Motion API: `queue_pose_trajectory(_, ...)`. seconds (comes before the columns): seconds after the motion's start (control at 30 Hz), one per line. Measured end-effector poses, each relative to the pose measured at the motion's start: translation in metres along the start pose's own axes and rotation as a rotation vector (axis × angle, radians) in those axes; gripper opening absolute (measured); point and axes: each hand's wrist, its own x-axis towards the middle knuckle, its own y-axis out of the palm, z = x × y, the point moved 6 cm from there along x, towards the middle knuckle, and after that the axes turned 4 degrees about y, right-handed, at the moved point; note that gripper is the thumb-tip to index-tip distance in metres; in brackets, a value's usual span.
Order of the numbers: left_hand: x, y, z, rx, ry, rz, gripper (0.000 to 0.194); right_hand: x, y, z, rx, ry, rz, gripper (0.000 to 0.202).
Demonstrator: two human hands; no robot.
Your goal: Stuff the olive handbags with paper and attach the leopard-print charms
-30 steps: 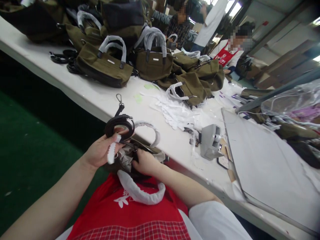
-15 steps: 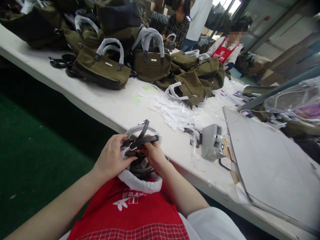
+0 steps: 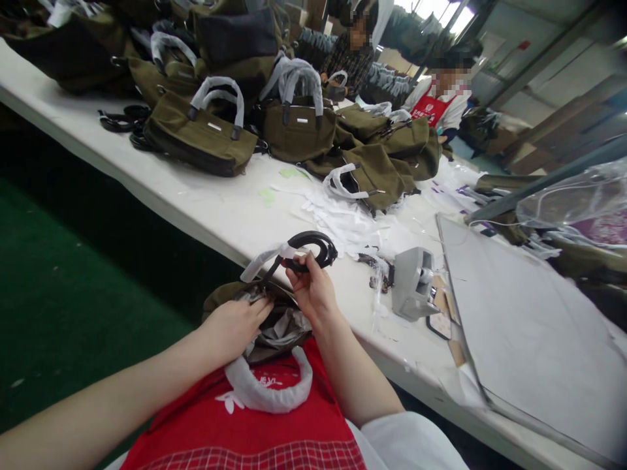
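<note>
An olive handbag (image 3: 215, 299) with its mouth open rests against my red apron at the table edge, grey lining showing inside. One wrapped white handle (image 3: 269, 393) lies over the apron, and the other stands on the far side. My right hand (image 3: 312, 290) is closed on a coiled black strap (image 3: 313, 240), lifted above the bag's opening. At the mouth of the bag is my left hand (image 3: 240, 326), back up, its fingers stretched over the lining. Its thumb is hidden.
Several olive handbags (image 3: 200, 134) with wrapped handles crowd the far side of the white table (image 3: 196, 209). White paper strips (image 3: 337, 219) lie ahead. A grey tape dispenser (image 3: 411, 284) and a large grey board (image 3: 529, 339) are at right. Co-workers (image 3: 435, 108) stand behind.
My right hand has raised the coiled strap up and to the right, out from over the bag. The left hand has turned back-up at the opening, where the lining now shows.
</note>
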Motion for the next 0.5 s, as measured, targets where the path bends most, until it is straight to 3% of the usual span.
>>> queue_pose_trajectory(0.13, 0.011, -0.002, -0.008, -0.048, -0.031, 0.134, 0.029, 0.003, -0.002, 0.0, -0.065, -0.032, 0.029, 0.036)
queue_pose_trajectory(0.2, 0.011, -0.006, -0.004, -0.048, -0.029, 0.157, 0.029, 0.008, -0.008, 0.003, -0.121, -0.062, 0.005, 0.038)
queue_pose_trajectory(0.27, 0.006, -0.012, 0.005, -0.053, 0.011, 0.111, 0.033, 0.014, -0.018, 0.006, -0.16, -0.091, -0.037, 0.041)
queue_pose_trajectory(0.37, -0.009, -0.025, 0.026, -0.041, 0.043, -0.082, 0.041, 0.019, -0.033, 0.015, -0.194, -0.154, -0.053, 0.041)
queue_pose_trajectory(0.43, -0.02, -0.029, 0.044, -0.009, -0.052, -0.182, 0.044, 0.017, -0.04, 0.018, -0.259, -0.196, -0.013, 0.036)
queue_pose_trajectory(0.5, -0.027, -0.028, 0.058, 0.013, -0.212, -0.186, 0.044, 0.013, -0.044, 0.018, -0.36, -0.224, 0.025, 0.031)
